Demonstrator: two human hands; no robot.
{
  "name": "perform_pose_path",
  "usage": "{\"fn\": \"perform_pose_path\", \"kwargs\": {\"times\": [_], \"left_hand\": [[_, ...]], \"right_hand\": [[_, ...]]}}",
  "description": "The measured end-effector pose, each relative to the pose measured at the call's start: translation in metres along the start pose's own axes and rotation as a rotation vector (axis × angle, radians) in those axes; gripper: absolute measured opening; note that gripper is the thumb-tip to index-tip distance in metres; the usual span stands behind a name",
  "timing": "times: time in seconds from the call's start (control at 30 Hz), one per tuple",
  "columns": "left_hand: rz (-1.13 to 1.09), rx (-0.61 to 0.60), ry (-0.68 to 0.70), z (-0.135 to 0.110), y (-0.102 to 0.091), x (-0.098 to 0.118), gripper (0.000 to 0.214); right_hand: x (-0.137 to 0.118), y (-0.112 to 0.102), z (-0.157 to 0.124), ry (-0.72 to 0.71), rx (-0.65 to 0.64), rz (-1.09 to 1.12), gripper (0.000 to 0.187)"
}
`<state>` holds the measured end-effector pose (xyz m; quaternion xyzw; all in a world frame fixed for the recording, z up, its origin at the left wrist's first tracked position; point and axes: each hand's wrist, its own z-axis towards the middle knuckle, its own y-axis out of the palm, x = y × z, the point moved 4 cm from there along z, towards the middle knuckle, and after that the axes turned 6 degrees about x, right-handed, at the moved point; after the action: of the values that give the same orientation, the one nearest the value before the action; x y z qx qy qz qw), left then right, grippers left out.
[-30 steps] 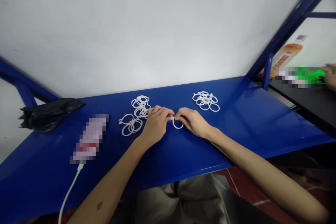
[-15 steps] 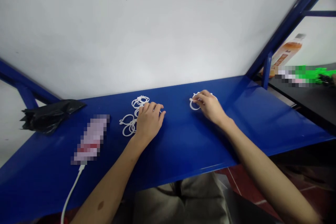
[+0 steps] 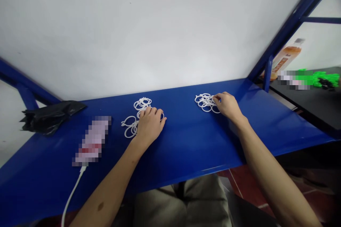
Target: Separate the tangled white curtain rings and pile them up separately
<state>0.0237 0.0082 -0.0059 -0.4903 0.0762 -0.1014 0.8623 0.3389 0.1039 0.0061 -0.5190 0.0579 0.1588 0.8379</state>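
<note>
Two heaps of white plastic rings lie on the blue shelf (image 3: 186,142). My left hand (image 3: 149,126) lies palm down over the right side of the left heap (image 3: 135,117), fingers stretched flat across the rings. My right hand (image 3: 227,106) reaches to the right heap (image 3: 204,101). Its bent fingertips touch the heap's right edge and I see no ring lifted in them.
A blurred-out flat device (image 3: 92,140) with a white cable (image 3: 70,195) lies at the left, and a crumpled black bag (image 3: 48,115) sits behind it. A blue frame post (image 3: 268,72) stands at the right. Beyond it are a bottle (image 3: 285,58) and green items (image 3: 322,78) on a dark table.
Both hands held one ring together at the middle. My right hand then carried it to the right heap and set it there, while my left hand moved back onto the left heap.
</note>
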Motion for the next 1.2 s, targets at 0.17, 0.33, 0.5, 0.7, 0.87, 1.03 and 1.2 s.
{"fn": "perform_pose_path", "kwargs": {"times": [0.17, 0.33, 0.5, 0.7, 0.87, 1.03, 1.2], "left_hand": [[-0.043, -0.017, 0.010, 0.001, 0.000, 0.002, 0.014], [-0.049, -0.027, 0.032, 0.001, -0.002, 0.004, 0.012], [-0.083, -0.024, 0.024, 0.003, -0.005, 0.005, 0.013], [-0.196, 0.063, -0.010, 0.008, -0.016, 0.008, 0.016], [-0.335, 0.191, 0.010, 0.007, -0.026, 0.018, 0.031], [-0.380, 0.199, 0.163, 0.003, -0.024, 0.036, 0.038], [-0.407, 0.232, 0.165, 0.002, -0.023, 0.038, 0.035]], "right_hand": [[-0.003, -0.002, -0.001, 0.010, -0.022, -0.074, 0.035], [-0.007, -0.006, -0.001, 0.028, -0.048, -0.105, 0.041], [-0.006, -0.008, -0.001, 0.046, -0.009, -0.082, 0.040], [-0.025, -0.013, -0.005, -0.019, 0.181, 0.086, 0.032], [-0.089, -0.006, -0.030, -0.245, 0.000, 0.565, 0.026], [-0.130, 0.007, -0.058, -0.244, -0.311, 0.890, 0.025], [-0.123, 0.015, -0.057, -0.152, -0.335, 0.946, 0.020]]}}
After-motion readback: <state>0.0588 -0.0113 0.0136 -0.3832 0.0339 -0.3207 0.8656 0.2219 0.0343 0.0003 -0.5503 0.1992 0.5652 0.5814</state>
